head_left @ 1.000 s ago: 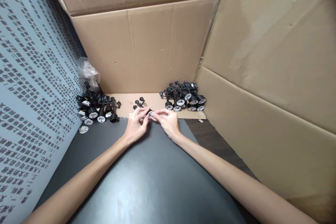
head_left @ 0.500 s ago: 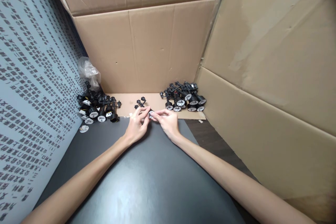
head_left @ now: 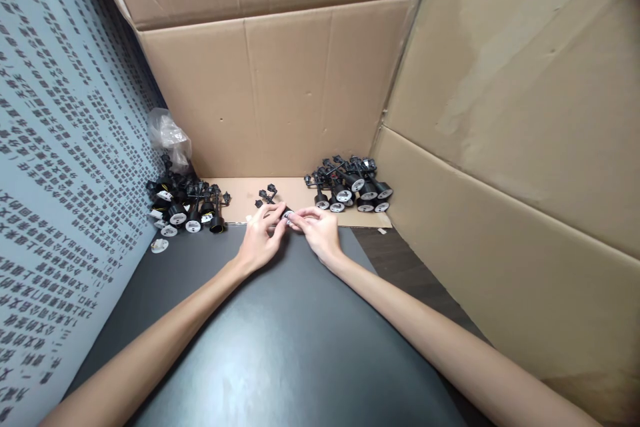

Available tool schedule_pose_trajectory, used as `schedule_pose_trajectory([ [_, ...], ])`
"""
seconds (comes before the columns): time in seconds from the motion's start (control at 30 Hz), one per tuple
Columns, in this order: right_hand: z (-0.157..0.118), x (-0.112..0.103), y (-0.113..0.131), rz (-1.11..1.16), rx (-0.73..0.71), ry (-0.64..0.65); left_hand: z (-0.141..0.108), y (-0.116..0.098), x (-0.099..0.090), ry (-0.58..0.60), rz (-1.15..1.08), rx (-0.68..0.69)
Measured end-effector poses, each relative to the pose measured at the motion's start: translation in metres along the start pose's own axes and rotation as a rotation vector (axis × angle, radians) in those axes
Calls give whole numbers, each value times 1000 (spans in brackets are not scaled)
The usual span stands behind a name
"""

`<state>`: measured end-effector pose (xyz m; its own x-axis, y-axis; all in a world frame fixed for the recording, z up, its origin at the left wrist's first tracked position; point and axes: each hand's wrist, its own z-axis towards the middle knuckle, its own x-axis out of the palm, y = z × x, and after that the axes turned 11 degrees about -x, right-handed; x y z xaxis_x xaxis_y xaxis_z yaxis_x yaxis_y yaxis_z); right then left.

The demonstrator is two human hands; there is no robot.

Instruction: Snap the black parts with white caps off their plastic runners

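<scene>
Between my two hands lies a small black model street lamp [head_left: 271, 189], its lantern heads pointing away from me and its round base with a white underside turned my way. My left hand [head_left: 259, 237] is closed around the base from the left, finger and thumb pinching it. From the right, my right hand [head_left: 322, 233] is closed too, with its fingertips pressed on the white face of the base. Much of that base is hidden behind the fingers. Both hands are just over the far edge of the dark grey mat [head_left: 280, 320].
To the left lies a heap of similar lamps [head_left: 193, 203], some with yellow wire showing, and a loose white disc [head_left: 159, 246]. A clear plastic bag [head_left: 170, 135] sits behind them. More lamps [head_left: 350, 187] are piled at the right. Cardboard walls [head_left: 300, 93] enclose the back and right.
My right fingertips have shifted slightly on the base and cover more of its white face. The lamp has tilted a little; the piles are unchanged.
</scene>
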<state>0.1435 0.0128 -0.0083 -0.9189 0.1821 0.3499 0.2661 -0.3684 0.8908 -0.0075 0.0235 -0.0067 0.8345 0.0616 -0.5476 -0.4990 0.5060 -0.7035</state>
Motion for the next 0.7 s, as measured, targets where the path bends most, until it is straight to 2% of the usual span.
schedule_pose_trajectory([
  [0.2, 1, -1, -4, -21, -37, 74, 1, 0, -1, 21, -3, -9],
  [0.33, 0, -1, -4, -51, -42, 63, 3, 2, 0, 6, -31, 17],
  [0.53, 1, 0, -2, -48, -24, 66, 3, 2, 1, 26, -168, -74],
  [0.7, 2, -1, -3, -49, -13, 77, 4, 2, 1, 12, -219, -99],
])
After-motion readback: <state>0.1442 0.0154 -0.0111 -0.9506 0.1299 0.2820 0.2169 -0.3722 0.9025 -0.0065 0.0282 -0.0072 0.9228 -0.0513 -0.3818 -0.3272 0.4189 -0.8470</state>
